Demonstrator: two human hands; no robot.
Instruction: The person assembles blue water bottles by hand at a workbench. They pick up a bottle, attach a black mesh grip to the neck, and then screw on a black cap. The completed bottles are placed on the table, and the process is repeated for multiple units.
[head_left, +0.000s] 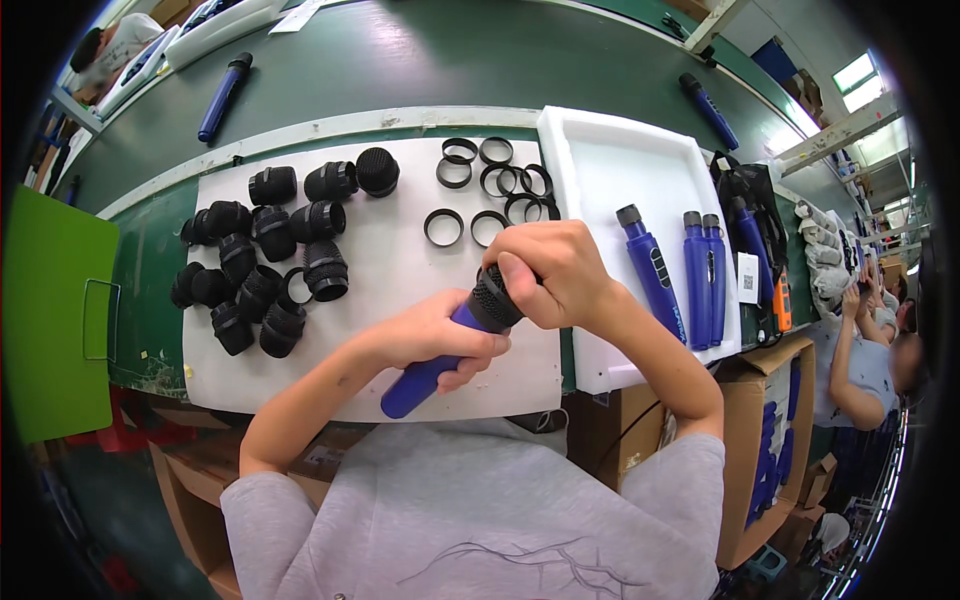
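A blue handheld microphone (412, 388) slants across the front of my body, its black mesh head (490, 303) pointing up and to the right. My left hand (445, 335) is wrapped round the blue body just below the head. Over the mesh head my right hand (552, 270) is closed, covering its top. Several loose black microphone heads (272, 232) lie on the white sheet (390, 240) to the left. Several thin black rings (443, 228) are scattered at the sheet's far right, beyond my right hand.
To the right, a white foam tray (620, 150) holds blue microphone bodies (655, 275). Beside it lie a black bag (745, 190) and an orange device (782, 302). A green panel (62, 310) stands at left. An open carton (738, 450) is lower right; a person (850, 370) sits beyond.
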